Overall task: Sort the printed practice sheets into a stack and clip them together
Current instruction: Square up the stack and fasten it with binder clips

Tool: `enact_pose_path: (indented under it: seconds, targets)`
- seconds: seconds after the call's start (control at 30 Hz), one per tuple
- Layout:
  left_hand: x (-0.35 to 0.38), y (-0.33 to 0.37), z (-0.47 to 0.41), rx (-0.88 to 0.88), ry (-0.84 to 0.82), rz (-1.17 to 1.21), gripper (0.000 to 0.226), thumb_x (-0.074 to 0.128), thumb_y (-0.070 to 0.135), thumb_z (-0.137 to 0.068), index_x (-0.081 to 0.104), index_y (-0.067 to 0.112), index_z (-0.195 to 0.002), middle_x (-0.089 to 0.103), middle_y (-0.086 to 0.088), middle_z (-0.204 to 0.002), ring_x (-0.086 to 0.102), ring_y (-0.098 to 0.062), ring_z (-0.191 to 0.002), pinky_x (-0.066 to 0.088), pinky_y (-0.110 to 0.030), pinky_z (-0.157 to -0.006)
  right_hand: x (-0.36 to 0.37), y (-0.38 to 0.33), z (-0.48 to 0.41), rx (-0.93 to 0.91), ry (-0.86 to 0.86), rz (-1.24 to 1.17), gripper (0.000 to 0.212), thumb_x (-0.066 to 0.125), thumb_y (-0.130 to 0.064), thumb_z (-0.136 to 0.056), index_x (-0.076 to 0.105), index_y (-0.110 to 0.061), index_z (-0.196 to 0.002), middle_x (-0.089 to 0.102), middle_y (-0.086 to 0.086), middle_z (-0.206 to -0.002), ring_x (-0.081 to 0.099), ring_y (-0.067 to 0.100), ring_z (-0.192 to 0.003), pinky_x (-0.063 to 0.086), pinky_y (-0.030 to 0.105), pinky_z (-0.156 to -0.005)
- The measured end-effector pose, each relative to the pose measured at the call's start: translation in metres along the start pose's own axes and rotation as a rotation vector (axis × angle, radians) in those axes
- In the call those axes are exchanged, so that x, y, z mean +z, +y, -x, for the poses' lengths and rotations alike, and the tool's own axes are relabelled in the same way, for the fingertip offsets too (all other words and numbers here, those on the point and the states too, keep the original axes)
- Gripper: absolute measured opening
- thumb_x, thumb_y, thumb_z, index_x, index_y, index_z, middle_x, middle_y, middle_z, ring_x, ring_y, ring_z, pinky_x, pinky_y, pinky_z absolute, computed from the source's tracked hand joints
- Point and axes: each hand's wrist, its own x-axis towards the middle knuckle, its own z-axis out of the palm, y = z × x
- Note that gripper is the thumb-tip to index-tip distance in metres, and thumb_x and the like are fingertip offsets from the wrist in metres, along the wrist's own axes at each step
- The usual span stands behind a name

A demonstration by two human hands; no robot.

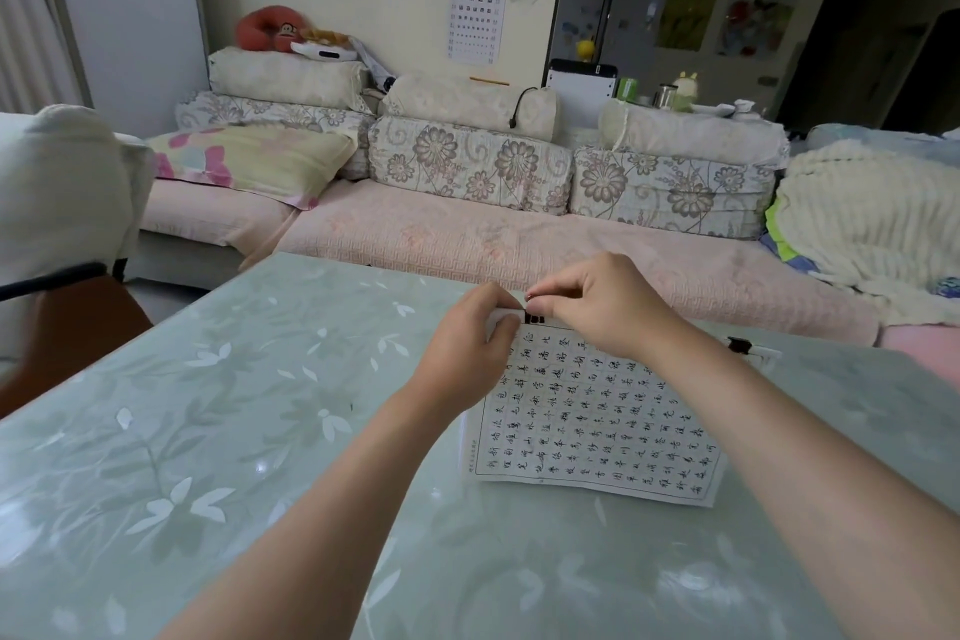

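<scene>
A stack of white practice sheets (597, 426) printed with a grid of black characters lies on the pale green table (234, 405), right of centre. My left hand (470, 348) grips the stack's far left corner, thumb on top. My right hand (597, 304) pinches a black binder clip (534, 316) at the stack's far edge, its silver lever between the fingertips. A second black binder clip (740, 344) sits on the far right corner of the paper, partly behind my right forearm.
The table has a leaf-patterned cover. A pink sofa (467, 234) with floral cushions runs along the table's far side. A chair with an orange seat (67, 327) and white cloth stands at the left.
</scene>
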Motion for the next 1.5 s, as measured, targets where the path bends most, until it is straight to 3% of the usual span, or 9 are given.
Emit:
enact_pose_path:
  seconds: [0.23,0.4,0.5,0.87,1.13,1.2,1.3,1.4,1.5]
  targets:
    - [0.002,-0.001,0.001,-0.015,0.008,0.003,0.005,0.053,0.013,-0.095,0.058,0.016,-0.093,0.061,0.007,-0.087,0.054,-0.004,-0.084,0.039,-0.013,-0.068,0.013,0.011,0.005,0.055,0.103,-0.161,0.010,0.079,-0.023,-0.082,0.079,-0.033,-0.083,0.072,-0.020,-0.077,0.070,-0.003,-0.082,0.058,0.027,-0.083]
    - [0.000,0.000,0.000,-0.032,0.002,-0.002,0.005,0.055,0.015,-0.095,0.059,0.018,-0.094,0.062,0.008,-0.090,0.055,-0.001,-0.086,0.038,-0.008,-0.068,0.007,0.009,0.008,0.019,0.062,-0.149,0.017,0.063,-0.031,-0.095,0.075,-0.031,-0.107,0.069,-0.028,-0.075,0.065,-0.004,-0.069,0.053,0.024,-0.070]
    - [0.000,0.000,0.000,-0.031,0.008,-0.001,0.006,0.056,0.015,-0.094,0.058,0.020,-0.093,0.062,0.009,-0.090,0.054,0.001,-0.085,0.036,-0.005,-0.067,0.008,0.010,0.005,0.002,0.122,-0.109,0.015,0.062,-0.032,-0.096,0.077,-0.032,-0.099,0.075,-0.010,-0.080,0.069,0.013,-0.071,0.057,0.037,-0.073]
    - [-0.002,0.001,0.006,0.083,-0.007,-0.019,0.008,0.057,0.010,-0.094,0.058,0.018,-0.092,0.061,0.003,-0.089,0.053,-0.004,-0.084,0.039,-0.011,-0.070,-0.006,0.001,-0.019,0.338,-0.288,-0.132,0.014,0.071,-0.034,-0.089,0.080,-0.025,-0.096,0.074,-0.007,-0.106,0.062,0.010,-0.103,0.042,0.027,-0.093]
    - [-0.002,0.002,0.006,0.094,0.006,-0.040,0.008,0.057,0.009,-0.094,0.060,0.016,-0.093,0.061,0.003,-0.090,0.053,-0.004,-0.084,0.041,-0.013,-0.071,0.008,0.007,-0.025,0.283,-0.246,0.114,0.020,0.066,-0.030,-0.092,0.079,-0.022,-0.079,0.072,-0.005,-0.081,0.056,0.013,-0.077,0.047,0.028,-0.074]
    - [-0.001,0.002,0.005,0.066,-0.001,-0.037,0.006,0.056,0.011,-0.095,0.060,0.016,-0.095,0.060,0.004,-0.091,0.052,-0.003,-0.086,0.040,-0.011,-0.071,0.006,0.005,-0.022,0.243,-0.266,0.084,0.045,0.060,-0.036,-0.096,0.062,-0.011,-0.059,0.046,-0.012,-0.046,0.047,0.015,-0.056,0.038,0.029,-0.061]
    - [-0.001,0.001,0.003,0.033,-0.005,-0.032,0.007,0.056,0.015,-0.096,0.057,0.021,-0.092,0.059,0.008,-0.090,0.052,0.000,-0.085,0.037,-0.008,-0.070,0.002,0.006,-0.012,0.203,-0.303,-0.035,0.061,0.059,-0.054,-0.091,0.040,-0.009,-0.054,0.021,-0.008,-0.047,0.044,0.017,-0.046,0.035,0.032,-0.058]
    - [0.001,0.000,0.001,0.019,-0.010,-0.041,0.006,0.056,0.015,-0.095,0.059,0.020,-0.093,0.061,0.006,-0.091,0.053,-0.002,-0.085,0.037,-0.007,-0.069,0.002,0.002,-0.002,0.167,-0.328,0.056,0.037,0.077,-0.058,-0.073,0.073,-0.021,-0.076,0.047,-0.007,-0.056,0.040,0.014,-0.049,0.034,0.032,-0.051]
    - [-0.002,0.000,0.000,0.010,-0.029,-0.039,0.007,0.056,0.013,-0.094,0.060,0.018,-0.093,0.061,0.005,-0.092,0.053,0.000,-0.085,0.035,-0.005,-0.068,0.010,-0.005,0.004,0.130,-0.257,0.323,0.022,0.078,-0.053,-0.072,0.064,-0.039,-0.081,0.065,-0.006,-0.082,0.059,0.017,-0.070,0.041,0.028,-0.057]
